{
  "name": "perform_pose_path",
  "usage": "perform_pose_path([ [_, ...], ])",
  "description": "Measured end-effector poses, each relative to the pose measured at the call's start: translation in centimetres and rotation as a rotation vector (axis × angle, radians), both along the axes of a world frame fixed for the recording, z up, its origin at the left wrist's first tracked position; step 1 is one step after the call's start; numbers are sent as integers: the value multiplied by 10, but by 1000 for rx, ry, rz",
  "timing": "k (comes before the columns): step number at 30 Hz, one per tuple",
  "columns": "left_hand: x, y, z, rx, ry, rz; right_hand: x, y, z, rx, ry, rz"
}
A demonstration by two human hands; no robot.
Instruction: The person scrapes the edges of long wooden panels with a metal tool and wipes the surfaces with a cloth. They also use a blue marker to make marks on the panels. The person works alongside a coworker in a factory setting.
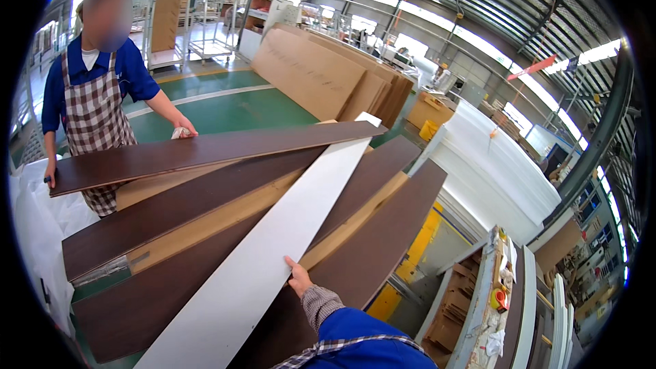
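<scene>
White board (290, 212) points diagonally, long axis running from the wearer's side to under the co-worker's dark board (205, 152), tip poking just past it. Right hand's (299, 280) fingers grasp its right long edge; left hand's out of view, can't tell. Near side of the co-worker's dark board, brown boards (171, 294) flank both long edges; beyond it, green floor (253, 109)

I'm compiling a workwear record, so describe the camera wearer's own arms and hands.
The right grip is bare, with no glove. Above the wrist sits a gathered cuff in a small dark-and-light check, then a plain bright blue sleeve. A checked band crosses the blue cloth near the lower edge. No cable shows. The left arm is out of view.
</scene>
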State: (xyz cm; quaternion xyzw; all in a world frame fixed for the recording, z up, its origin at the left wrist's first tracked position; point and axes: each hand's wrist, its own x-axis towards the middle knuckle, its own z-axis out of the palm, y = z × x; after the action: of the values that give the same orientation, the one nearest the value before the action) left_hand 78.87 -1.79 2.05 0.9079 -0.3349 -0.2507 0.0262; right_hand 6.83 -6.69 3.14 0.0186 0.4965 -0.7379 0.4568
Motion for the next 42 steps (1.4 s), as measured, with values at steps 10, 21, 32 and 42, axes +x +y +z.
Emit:
perform_pose_path([
  [10,86,-34,-3,-140,-21,-321,212,89,26,53,-194,-20],
  [21,163,-13,26,-148,-206,-425,273,161,55,-1,-389,2],
  [32,143,13,121,-537,-652,-1071,304,185,41,20,-425,11],
  [42,-87,-59,91,256,294,-1390,356,194,63,268,-711,221],
])
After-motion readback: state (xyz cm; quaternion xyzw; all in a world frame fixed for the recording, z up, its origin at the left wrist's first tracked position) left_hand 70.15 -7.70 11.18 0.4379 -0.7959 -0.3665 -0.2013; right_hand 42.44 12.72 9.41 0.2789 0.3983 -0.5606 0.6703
